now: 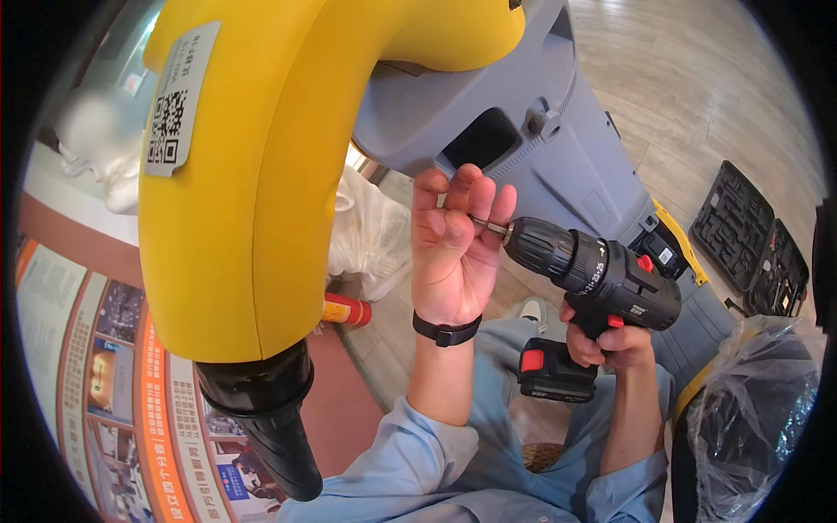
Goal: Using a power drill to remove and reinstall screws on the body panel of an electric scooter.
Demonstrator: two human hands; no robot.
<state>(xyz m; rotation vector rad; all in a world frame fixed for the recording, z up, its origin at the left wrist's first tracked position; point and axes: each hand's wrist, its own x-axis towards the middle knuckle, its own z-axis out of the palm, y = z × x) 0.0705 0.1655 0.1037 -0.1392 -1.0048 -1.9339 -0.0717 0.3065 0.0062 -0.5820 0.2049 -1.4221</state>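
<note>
One black cordless drill [623,283] with red accents and one battery [558,375] is held before the person. Two hands: the right hand's [629,347] grip wraps the drill; the left hand [455,261] curls at one bit [493,227], pinching or not, I cannot tell. One unfolded case [734,222] lies on the floor [671,96].

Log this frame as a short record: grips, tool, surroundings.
Left grip: at the tip of the bit; pinch unclear
Right grip: closed on the drill
Tool state: battery attached, bit pointing picture-left
Left foreground: curved yellow part with black end piece
Behind: grey machine body
Floor, right: open black tool case
Lower right: clear plastic sheet
</note>
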